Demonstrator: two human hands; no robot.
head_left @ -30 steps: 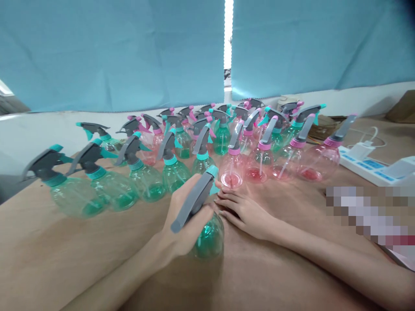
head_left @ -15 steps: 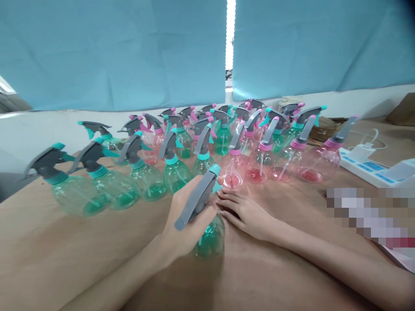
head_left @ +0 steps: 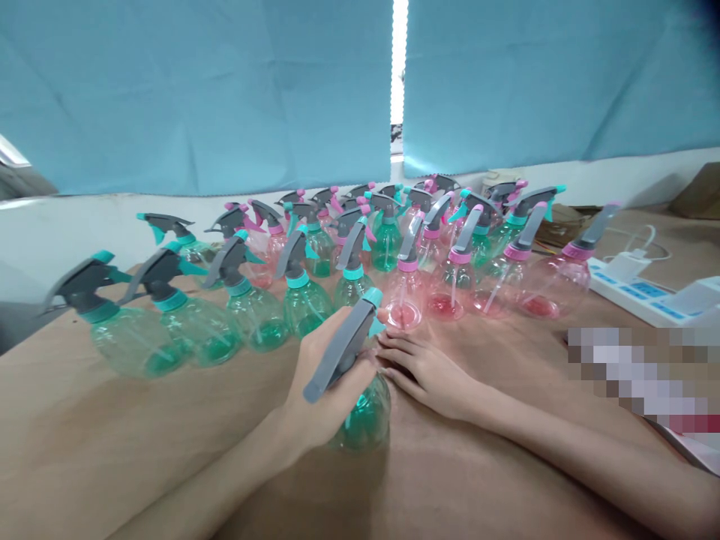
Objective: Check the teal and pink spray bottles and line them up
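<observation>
My left hand (head_left: pixel 323 382) is wrapped round the neck of a green spray bottle (head_left: pixel 363 416) that stands on the brown table (head_left: pixel 112 442) in front of me. Its grey trigger head (head_left: pixel 340 345) sticks out above my fingers. My right hand (head_left: pixel 427 367) lies flat on the table just right of that bottle, fingers stretched out, fingertips touching or nearly touching the bottle's neck. It holds nothing.
Behind stand several green spray bottles (head_left: pixel 253 315) on the left and several pink ones (head_left: pixel 450 289) on the right. A white power strip (head_left: pixel 635 289) with a cable lies at the right. A blue curtain (head_left: pixel 225 90) hangs behind a white ledge.
Hardly anything has moved; both hands and the bottle stay in place, with only a slight shift of the view.
</observation>
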